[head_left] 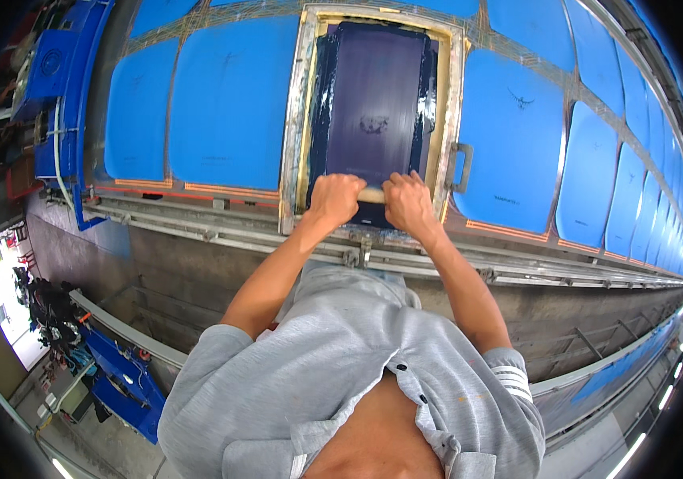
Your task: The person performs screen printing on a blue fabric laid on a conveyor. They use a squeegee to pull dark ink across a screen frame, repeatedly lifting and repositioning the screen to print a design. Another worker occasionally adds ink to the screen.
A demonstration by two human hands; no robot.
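Note:
A wooden-handled squeegee [371,195] lies across the near end of a printing screen, with both my hands closed on it. My left hand [337,198] grips its left part and my right hand [409,203] its right part; a short pale stretch of handle shows between them. The screen frame [294,120] is a worn metal rectangle with a grey handle [463,168] on its right side. Inside it, the purple mesh [377,84] bears a small dark emblem, with wet dark ink [321,104] along both sides. My hands hide the squeegee's ends.
Blue flat panels [233,104] lie in rows on the long table, more of them [514,136] to the right. A metal rail [197,233] runs along the table's near edge, in front of my body. Blue machinery [62,72] stands at far left, another blue unit [122,379] at lower left.

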